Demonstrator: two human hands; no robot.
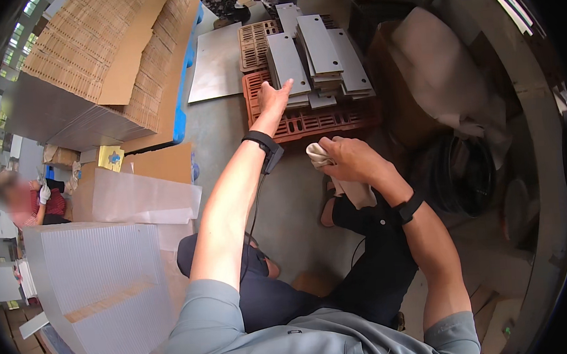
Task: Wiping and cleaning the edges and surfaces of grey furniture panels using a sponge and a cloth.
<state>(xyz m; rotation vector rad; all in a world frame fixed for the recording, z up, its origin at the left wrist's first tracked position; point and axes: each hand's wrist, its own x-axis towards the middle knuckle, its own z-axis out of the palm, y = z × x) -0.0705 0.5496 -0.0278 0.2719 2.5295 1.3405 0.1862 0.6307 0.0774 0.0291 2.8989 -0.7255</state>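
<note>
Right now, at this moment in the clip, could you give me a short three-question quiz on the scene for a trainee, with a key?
1. Multiple choice: what does the right hand grip?
A) a hammer
B) a beige cloth
C) a roll of tape
2. True or false: the left hand reaches to the leftmost stack of grey panels.
3. Short answer: what colour is the plastic pallet under the near end of the panels?

Key:
1. B; the cloth hangs below the hand.
2. True; the thumb is at the stack's near end.
3. Reddish-orange.
</note>
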